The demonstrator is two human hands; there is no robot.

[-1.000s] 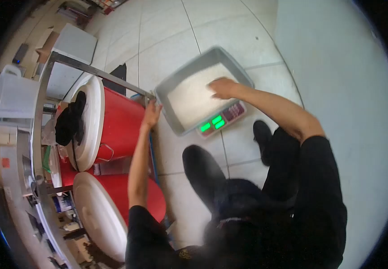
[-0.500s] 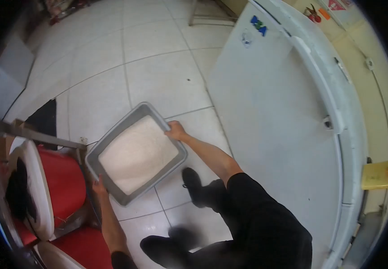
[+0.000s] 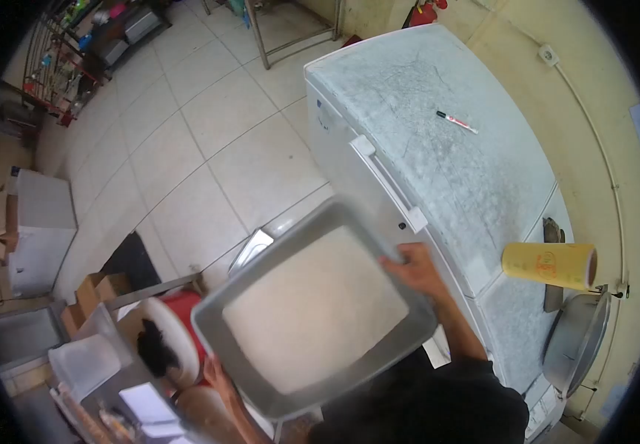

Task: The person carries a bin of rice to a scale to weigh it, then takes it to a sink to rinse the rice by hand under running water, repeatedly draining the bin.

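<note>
A grey rectangular tub (image 3: pixel 269 265) is held up in front of my body, tilted in this view. Inside it lies a pale beige, smooth-topped mass (image 3: pixel 316 311) that looks like flour or dough. My right hand (image 3: pixel 417 270) grips the tub's right side, thumb over the rim. On the opposite side, my left hand (image 3: pixel 222 381) is closed against the lower left wall, with part of its fingers hidden behind the tub.
To the right stands a white chest freezer (image 3: pixel 416 148) with a marker (image 3: pixel 457 122) and a yellow cylinder (image 3: pixel 549 265) on top. A metal basin (image 3: pixel 575 344) leans near the wall. Lidded red buckets (image 3: pixel 181 302) and a clear plastic container (image 3: pixel 86 362) are at left.
The tub has been raised from near the floor toward me, with both hands still on it. My view has lifted, so the freezer's top now shows.
</note>
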